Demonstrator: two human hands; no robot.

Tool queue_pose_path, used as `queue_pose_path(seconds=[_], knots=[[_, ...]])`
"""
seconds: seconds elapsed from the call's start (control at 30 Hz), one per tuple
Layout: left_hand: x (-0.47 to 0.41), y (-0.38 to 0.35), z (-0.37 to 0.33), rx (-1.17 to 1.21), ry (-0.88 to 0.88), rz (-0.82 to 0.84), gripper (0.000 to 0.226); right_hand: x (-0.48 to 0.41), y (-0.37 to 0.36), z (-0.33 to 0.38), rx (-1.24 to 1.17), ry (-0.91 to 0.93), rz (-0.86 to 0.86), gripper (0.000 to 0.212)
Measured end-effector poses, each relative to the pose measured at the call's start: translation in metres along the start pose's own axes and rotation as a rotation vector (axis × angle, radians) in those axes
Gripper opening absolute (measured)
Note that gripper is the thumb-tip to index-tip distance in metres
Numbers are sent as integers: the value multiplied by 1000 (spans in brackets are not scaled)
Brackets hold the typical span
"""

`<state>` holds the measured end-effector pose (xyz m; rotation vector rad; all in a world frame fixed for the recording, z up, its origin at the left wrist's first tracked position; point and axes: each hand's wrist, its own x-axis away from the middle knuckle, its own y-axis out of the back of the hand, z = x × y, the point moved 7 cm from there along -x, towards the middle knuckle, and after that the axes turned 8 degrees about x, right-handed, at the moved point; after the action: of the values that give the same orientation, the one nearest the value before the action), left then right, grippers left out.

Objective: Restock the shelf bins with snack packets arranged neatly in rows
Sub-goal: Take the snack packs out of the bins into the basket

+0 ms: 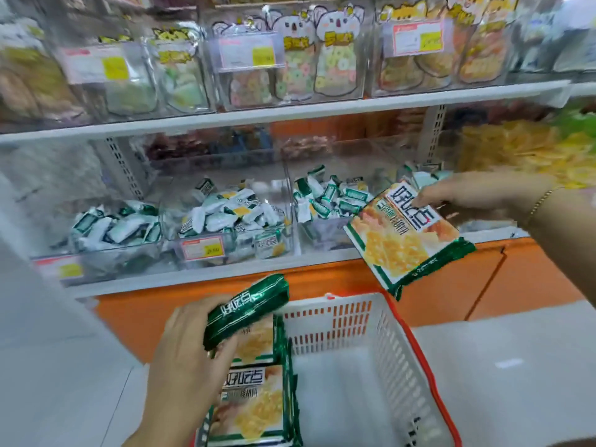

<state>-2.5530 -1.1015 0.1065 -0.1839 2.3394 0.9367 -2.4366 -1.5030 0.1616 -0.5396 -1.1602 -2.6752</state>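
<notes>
**Stocking step: packet at the bin**

The right grip [477, 198] pinches a snack packet [406, 243] at two o'clock, by the shelf bin [322, 237]. The left grip [187, 356] clasps a second packet [248, 311] at seven, over the basket [338, 324]. Next, probably: lay it flat, in a row.

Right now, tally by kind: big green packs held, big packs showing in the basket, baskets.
Packs held: 2, left-hand pack and right-hand pack
Packs showing in basket: 2, upper pack and lower pack; any hidden behind are uncounted
Baskets: 1
Total: 5
</notes>
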Motion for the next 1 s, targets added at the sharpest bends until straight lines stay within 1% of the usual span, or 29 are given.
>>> queue_pose_path(seconds=[0.07,0.17,0.23,0.3,0.4,0.5,0.6,0.73,0.8,0.87,0.93,1.0], knots=[[12,5,17,-60,99,-19,60,-4,-25,20,185,27,-5,27],[22,-1,43,-161,162,40,54,-7,-69,41,305,80,41,24],[16,-16,53,-235,131,83,53,-8,-98,43,296,111,105,20],[6,-31,54,-283,51,90,55,-9,-123,38,253,136,174,19],[-6,-65,56,-341,-19,129,60,-11,-151,24,200,159,261,26],[5,-110,61,-384,-5,263,70,-16,-163,10,188,161,292,28],[30,-146,83,-456,88,429,90,-22,-166,-1,165,181,318,17],[41,-181,96,-497,50,571,99,-36,-175,-20,161,149,364,17],[45,-201,98,-556,52,717,95,-43,-180,-26,162,132,369,18],[52,-215,102,-598,87,847,79,-48,-187,-28,154,131,387,20],[51,-216,106,-594,130,891,73,-54,-191,-30,175,127,391,23],[40,-208,110,-539,171,905,78,-60,-194,-30,228,127,384,25]])
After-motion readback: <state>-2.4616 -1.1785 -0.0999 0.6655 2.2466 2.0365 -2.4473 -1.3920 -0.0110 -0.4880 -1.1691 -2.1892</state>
